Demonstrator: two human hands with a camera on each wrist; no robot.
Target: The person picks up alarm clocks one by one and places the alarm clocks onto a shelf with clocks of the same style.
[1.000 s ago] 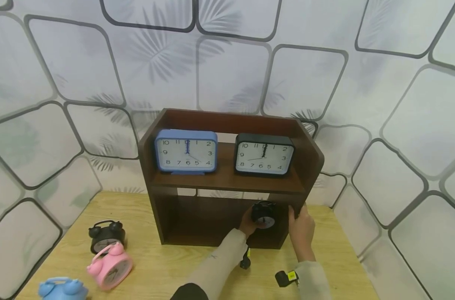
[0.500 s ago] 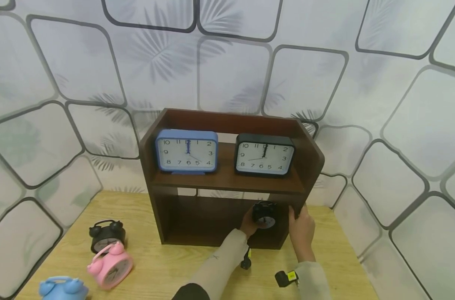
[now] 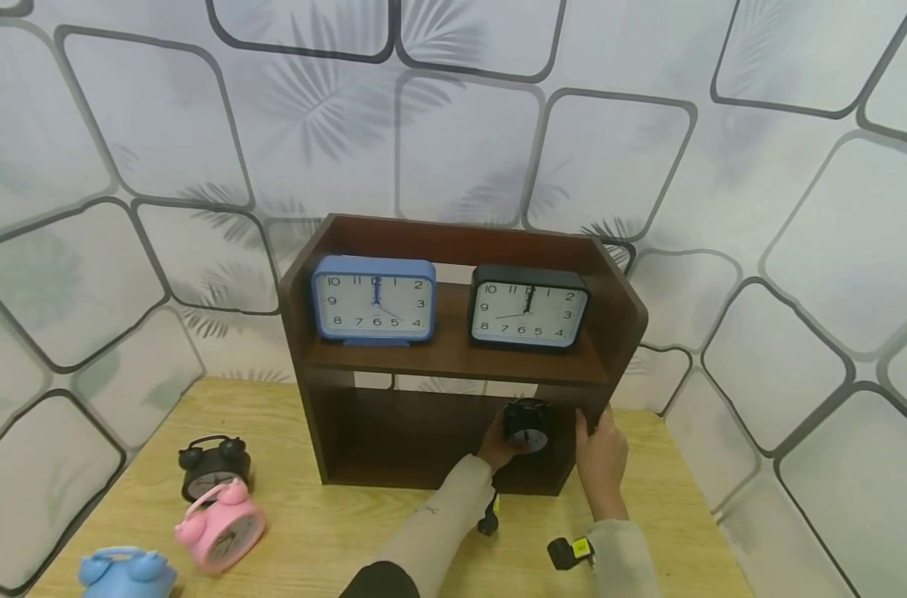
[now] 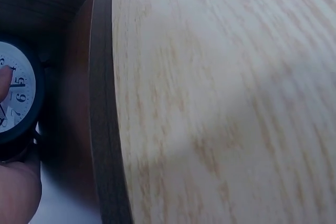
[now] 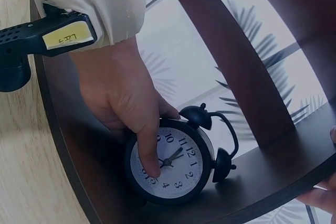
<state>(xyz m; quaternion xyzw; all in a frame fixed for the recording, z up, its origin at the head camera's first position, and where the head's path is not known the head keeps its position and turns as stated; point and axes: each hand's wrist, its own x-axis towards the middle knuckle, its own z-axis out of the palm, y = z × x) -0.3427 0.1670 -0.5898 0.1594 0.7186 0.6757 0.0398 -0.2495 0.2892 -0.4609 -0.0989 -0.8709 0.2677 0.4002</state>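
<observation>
A black twin-bell alarm clock (image 5: 195, 179) stands upright at the right end of the lower compartment of a dark brown wooden shelf (image 3: 453, 378). My left hand (image 3: 497, 444) holds this clock from its left side; in the right wrist view its thumb lies across the white dial. At the shelf's right side panel, my right hand (image 3: 601, 457) grips the front edge, thumb on the inner side and the other fingers round the outside. In the left wrist view, the same clock (image 4: 18, 124) shows partly at the left edge. Whether its feet touch the bottom board is hidden.
On the upper board stand a blue rectangular clock (image 3: 375, 299) and a black one (image 3: 528, 307). A black (image 3: 216, 467), a pink (image 3: 220, 527) and a blue alarm clock (image 3: 127, 573) are on the wooden table (image 3: 296, 531) at left. Patterned wall (image 3: 468, 149) rises behind.
</observation>
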